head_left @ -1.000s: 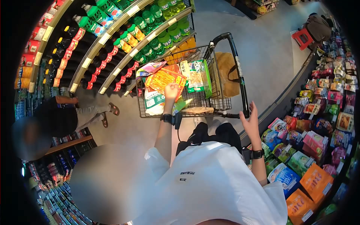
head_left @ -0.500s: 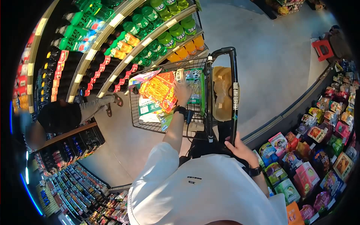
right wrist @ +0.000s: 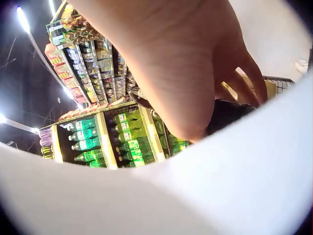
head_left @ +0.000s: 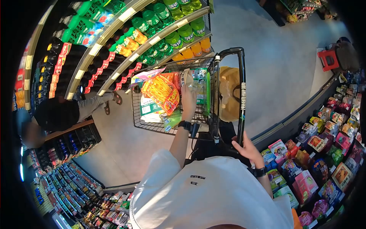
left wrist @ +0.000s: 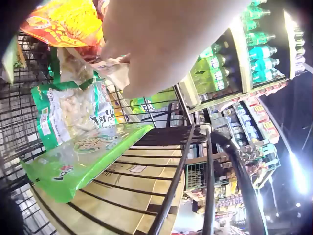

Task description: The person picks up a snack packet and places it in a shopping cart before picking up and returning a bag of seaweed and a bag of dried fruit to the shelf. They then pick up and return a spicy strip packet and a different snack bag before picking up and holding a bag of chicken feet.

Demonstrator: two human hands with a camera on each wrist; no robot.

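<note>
My left hand [head_left: 188,103] is inside the shopping cart [head_left: 152,126] and pinches a crinkled beige snack packet [head_left: 186,78]. In the left wrist view the hand covers part of that beige packet [left wrist: 115,71]. An orange-red snack bag [head_left: 162,92] lies just left of the hand, over a white-and-green packet [head_left: 148,107]. To the hand's right, a clear bag with green edges [left wrist: 73,115] leans by another green-edged bag [left wrist: 88,159]. My right hand [head_left: 249,149] grips the near end of the black cart handle [head_left: 242,95]; its fingers [right wrist: 252,78] bend over the dark bar.
Shelves of green, orange and dark drink bottles [head_left: 164,34] curve close along the cart's far side. A rack of bright snack bags [head_left: 309,183] runs along my right. A person in dark clothes [head_left: 57,116] stands at the left. A red stool [head_left: 328,60] is far right.
My left hand has moved right across the cart, from the orange-red bag to the beige packet. My right hand has come from open beside the handle to gripping its end.
</note>
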